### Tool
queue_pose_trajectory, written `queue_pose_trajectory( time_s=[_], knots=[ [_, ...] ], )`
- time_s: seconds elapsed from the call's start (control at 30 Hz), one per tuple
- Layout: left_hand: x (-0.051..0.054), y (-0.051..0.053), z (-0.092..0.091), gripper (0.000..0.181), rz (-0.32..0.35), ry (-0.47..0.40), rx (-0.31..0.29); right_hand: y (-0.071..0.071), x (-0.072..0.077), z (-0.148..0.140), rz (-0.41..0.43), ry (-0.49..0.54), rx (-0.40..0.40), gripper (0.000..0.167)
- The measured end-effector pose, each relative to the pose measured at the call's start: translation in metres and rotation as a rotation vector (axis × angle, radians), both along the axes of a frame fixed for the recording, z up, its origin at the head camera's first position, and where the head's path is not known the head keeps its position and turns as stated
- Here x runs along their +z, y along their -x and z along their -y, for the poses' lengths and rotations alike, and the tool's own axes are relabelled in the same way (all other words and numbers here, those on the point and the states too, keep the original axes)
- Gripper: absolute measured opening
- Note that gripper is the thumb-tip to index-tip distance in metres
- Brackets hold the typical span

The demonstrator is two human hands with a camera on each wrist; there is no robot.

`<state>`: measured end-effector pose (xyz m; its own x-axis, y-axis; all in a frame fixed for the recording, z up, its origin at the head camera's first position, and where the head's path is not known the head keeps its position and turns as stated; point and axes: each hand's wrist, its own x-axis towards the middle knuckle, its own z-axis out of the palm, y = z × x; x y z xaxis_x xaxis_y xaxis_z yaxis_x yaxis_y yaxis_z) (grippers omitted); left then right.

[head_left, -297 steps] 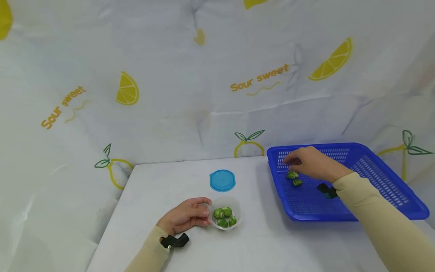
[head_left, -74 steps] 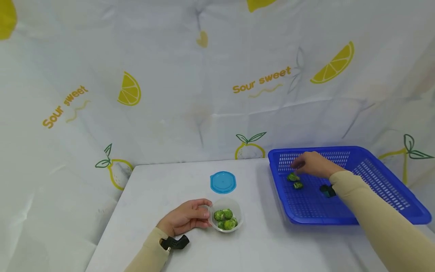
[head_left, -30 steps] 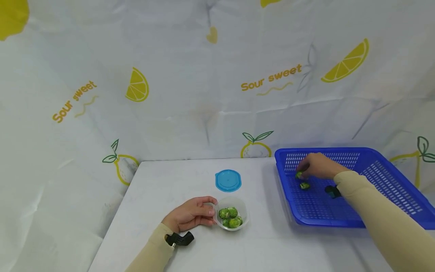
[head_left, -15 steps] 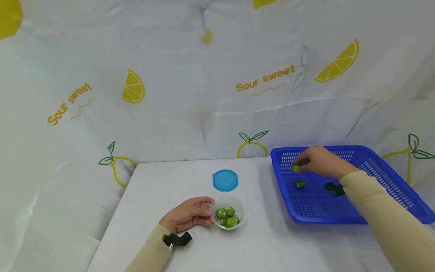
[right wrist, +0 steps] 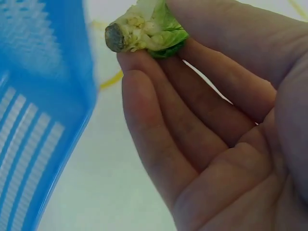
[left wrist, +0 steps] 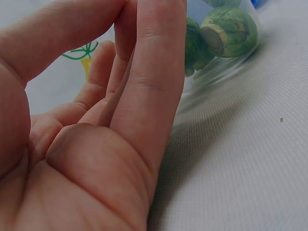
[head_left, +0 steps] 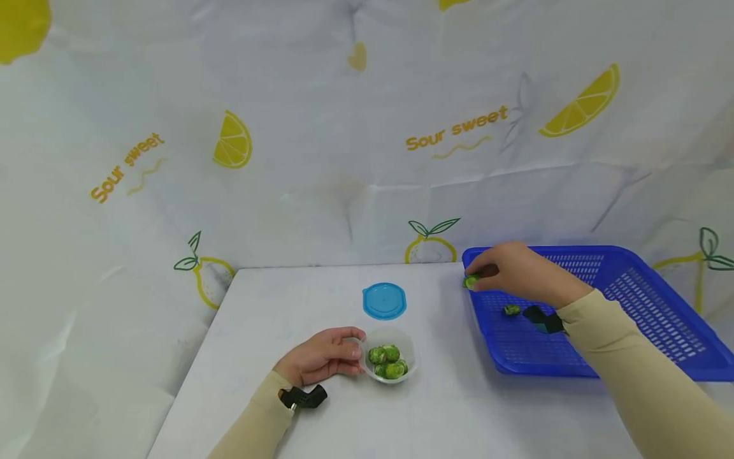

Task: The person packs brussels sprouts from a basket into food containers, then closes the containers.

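Note:
My right hand (head_left: pixel 520 273) pinches a green sprout (head_left: pixel 471 282) over the left rim of the blue basket (head_left: pixel 494 357); the right wrist view shows the sprout (right wrist: pixel 147 30) between thumb and fingers of the hand (right wrist: pixel 216 125), its cut stem facing left. Another sprout (head_left: pixel 511 310) lies in the basket. My left hand (head_left: pixel 322 357) holds the left edge of a clear round bowl (head_left: pixel 408 344) standing on the table, with several sprouts (head_left: pixel 392 353) inside. In the left wrist view, the hand (left wrist: pixel 101 110) hides part of the bowl and a sprout (left wrist: pixel 231 31) shows through its wall.
A light blue lid (head_left: pixel 384 301) lies flat on the white table (head_left: pixel 287 299) behind the bowl. A white cloth (head_left: pixel 321 127) with lemon prints hangs behind the table. The basket stands at the right, close to the cloth.
My right hand has lifted one sprout out of the basket's left part and moved it left to the rim. The left hand stays at the bowl. The head view has shifted slightly.

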<state>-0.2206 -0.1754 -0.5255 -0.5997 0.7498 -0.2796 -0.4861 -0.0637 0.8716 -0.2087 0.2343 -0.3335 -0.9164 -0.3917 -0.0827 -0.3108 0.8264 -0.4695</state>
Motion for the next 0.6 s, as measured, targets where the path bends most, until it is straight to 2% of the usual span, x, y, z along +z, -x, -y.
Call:
queue_pose_trajectory(
  time_s=[0.13, 0.3, 0.6],
  knots=[
    [0.002, 0.0, 0.0, 0.037, 0.002, -0.005, -0.002, -0.003, -0.004, 0.028, 0.022, 0.029, 0.015, 0.023],
    [0.002, 0.001, 0.0, 0.035, 0.009, -0.008, 0.003, -0.006, -0.016, 0.06, 0.043, 0.072, 0.047, 0.019],
    [0.003, 0.0, 0.0, 0.039, 0.024, -0.022, -0.001, -0.015, -0.04, 0.107, -0.015, 0.103, 0.12, 0.016]
  ],
)
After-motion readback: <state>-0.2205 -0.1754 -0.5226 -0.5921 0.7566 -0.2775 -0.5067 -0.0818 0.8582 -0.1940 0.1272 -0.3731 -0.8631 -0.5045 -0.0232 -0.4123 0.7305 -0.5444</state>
